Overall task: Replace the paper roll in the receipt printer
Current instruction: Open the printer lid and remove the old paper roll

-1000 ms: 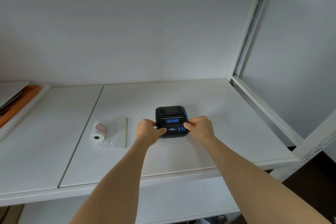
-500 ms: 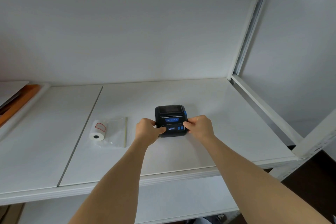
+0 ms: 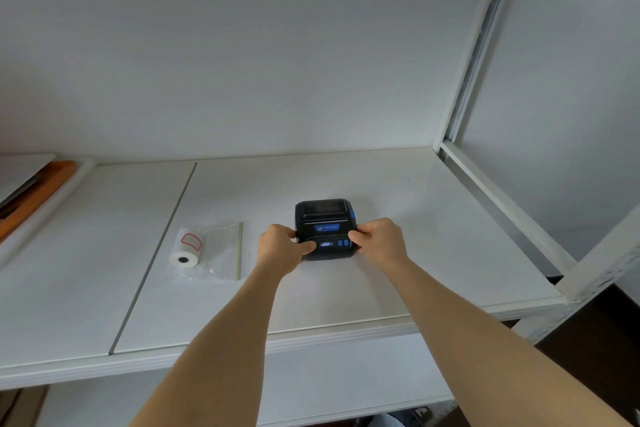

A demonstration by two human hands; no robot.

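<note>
1. The receipt printer sits on the white shelf, lid down, near the front edge.
2. The left hand grips its 9 o'clock side, thumb curled onto the front panel; the right hand grips the 3 o'clock side likewise.
3. The paper roll lies on a clear bag, at 9 o'clock from the printer, apart from it.
4. Judged step: steadying the printer before opening; no paper changed yet.
5. Next likely needs the blue latch pressed and the cover lifted.
</note>
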